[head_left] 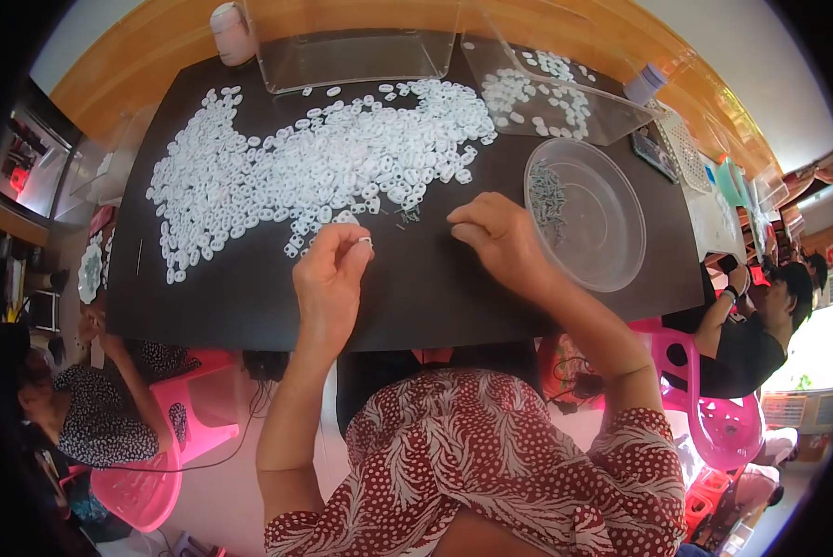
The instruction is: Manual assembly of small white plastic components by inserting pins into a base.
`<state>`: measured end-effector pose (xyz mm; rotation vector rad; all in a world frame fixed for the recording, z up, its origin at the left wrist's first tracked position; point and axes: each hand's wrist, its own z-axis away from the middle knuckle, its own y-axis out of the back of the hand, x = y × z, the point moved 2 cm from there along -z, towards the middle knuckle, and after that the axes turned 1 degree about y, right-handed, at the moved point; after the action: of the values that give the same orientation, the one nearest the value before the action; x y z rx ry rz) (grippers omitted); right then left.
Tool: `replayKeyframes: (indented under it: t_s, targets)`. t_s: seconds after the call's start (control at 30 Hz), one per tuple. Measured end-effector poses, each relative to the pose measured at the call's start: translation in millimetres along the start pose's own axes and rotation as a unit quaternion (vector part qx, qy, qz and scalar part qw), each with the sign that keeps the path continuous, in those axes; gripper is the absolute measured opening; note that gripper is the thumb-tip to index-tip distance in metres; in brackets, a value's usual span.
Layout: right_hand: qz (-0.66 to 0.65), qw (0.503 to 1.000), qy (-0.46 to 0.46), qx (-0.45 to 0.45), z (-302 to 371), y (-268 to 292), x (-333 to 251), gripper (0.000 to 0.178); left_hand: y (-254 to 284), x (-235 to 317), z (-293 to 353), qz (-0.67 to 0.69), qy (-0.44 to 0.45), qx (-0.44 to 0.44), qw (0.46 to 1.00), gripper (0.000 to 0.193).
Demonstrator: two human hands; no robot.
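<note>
Between the thumb and fingertips of my left hand [330, 274] is a small white plastic piece [365, 240]. My right hand [495, 234] is closed, its fingers curled down over the dark table; whatever they hold, if anything, is hidden. Beyond both hands spreads a broad heap of white oval pieces with holes [328, 158]. A few small grey-green screws [409, 214] lie at the heap's near edge, between my hands. To the right of my right hand stands a round clear plastic tub [625, 243] with many such screws [547, 200] along its left side.
Clear plastic bins [361, 70] stand at the table's far edge; the right one [611, 111] contains white pieces. A pink-capped bottle [234, 35], a purple-capped container [646, 84] and a phone [654, 155] are near the edges. People sit on pink chairs at left and right.
</note>
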<state>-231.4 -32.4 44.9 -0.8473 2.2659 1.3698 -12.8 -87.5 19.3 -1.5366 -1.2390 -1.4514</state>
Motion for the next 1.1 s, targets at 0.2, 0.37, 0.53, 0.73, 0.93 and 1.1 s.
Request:
replayKeyframes:
  t_s: [0.2, 0.37, 0.53, 0.73, 0.93, 1.1]
  targets:
    - [0.053, 0.997, 0.048, 0.025, -7.0, -42.3, -8.4, 0.007, -0.2, -8.1, 22.2, 0.14, 0.073, 0.028, 0.987, 0.011]
    - [0.093, 0.99, 0.098, 0.03, -12.2, -62.1, -12.5, 0.009, -0.9, -14.8, 27.7, 0.195, 0.072, 0.03, 0.978, 0.009]
    - [0.156, 0.974, 0.166, 0.001, -14.6, -70.5, -14.1, 0.011, 0.2, -16.9, 28.6, 0.236, 0.074, 0.027, 0.969, 0.009]
    - [0.163, 0.966, 0.197, -0.032, -19.8, -65.6, -23.1, 0.013, 2.9, -9.5, 32.6, 0.259, 0.057, 0.042, 0.963, 0.01]
    - [0.107, 0.982, 0.153, -0.02, -5.4, -60.1, -29.4, 0.012, 3.8, -7.6, 33.6, 0.294, 0.086, 0.023, 0.952, 0.014]
    - [-0.096, 0.993, -0.052, -0.039, 3.5, -48.9, -42.5, 0.011, -1.3, -3.7, 37.2, 0.327, 0.11, 0.012, 0.939, 0.019]
